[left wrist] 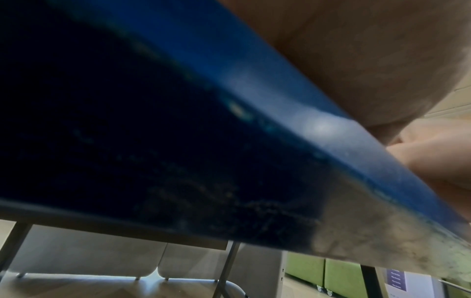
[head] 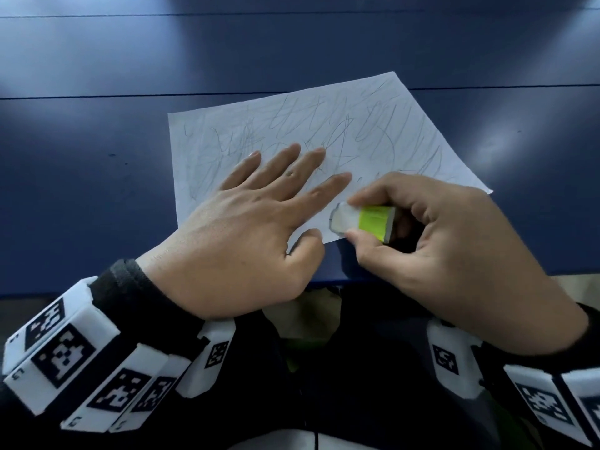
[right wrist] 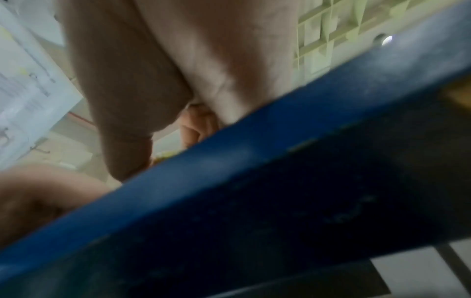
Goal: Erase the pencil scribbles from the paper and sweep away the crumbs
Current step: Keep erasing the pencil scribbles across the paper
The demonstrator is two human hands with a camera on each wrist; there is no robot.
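1. White rubber shows at the bare tip of the block eraser with a lime-green sleeve (head: 363, 220), which the right hand (head: 454, 251) pinches between thumb below and curled fingers above; that tip touches the near edge of the sheet
2. Straight, spread fingers (head: 292, 167) of the left hand (head: 240, 228) lie flat on the white sheet of paper covered in grey pencil scribbles (head: 324, 138), thumb at its near edge; the hand grips nothing, it only pins the sheet
3. Both hands sit close together at the paper's near edge; the paper lies skewed on the dark blue tabletop (head: 97, 141), near its front edge; both wrist views show little but the table's edge and blurred skin
4. Judged from this, erasing has barely begun; scribbles run across nearly the whole sheet and I can make out no crumbs
5. Next comes short rubbing strokes working up the sheet, with firm downward hold from the left hand so the paper neither creases nor slides; sweeping waits until the marks are gone
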